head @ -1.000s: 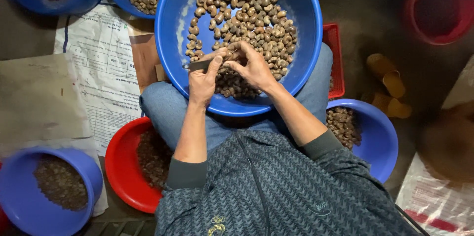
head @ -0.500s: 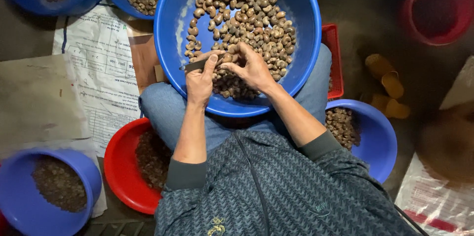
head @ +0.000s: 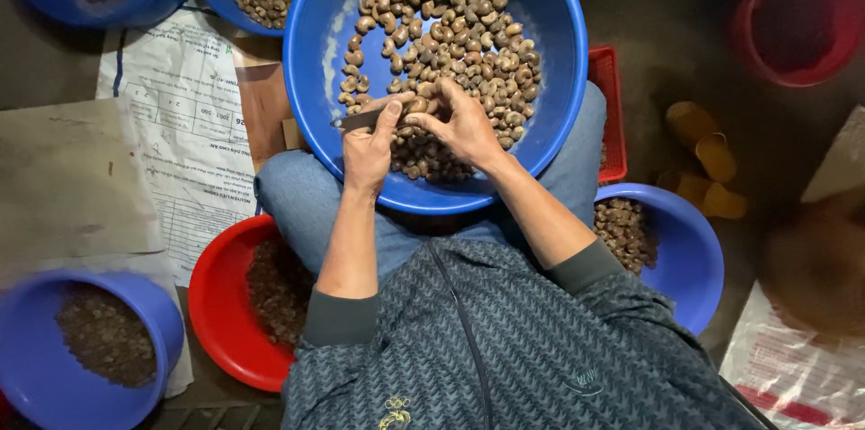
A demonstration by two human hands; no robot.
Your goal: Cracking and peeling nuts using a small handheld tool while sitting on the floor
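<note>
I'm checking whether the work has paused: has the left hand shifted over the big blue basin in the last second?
No. The left hand keeps gripping the small blade at the same spot near the big blue basin's left wall, beside the right hand.

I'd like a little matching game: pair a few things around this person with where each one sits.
Things:
1. large blue basin
2. red bowl
3. small knife
4. printed paper

Places:
A. in the left hand
B. on the person's lap
C. flat on the floor, left side
D. by the left knee

Pairs: 1-B, 2-D, 3-A, 4-C
</note>
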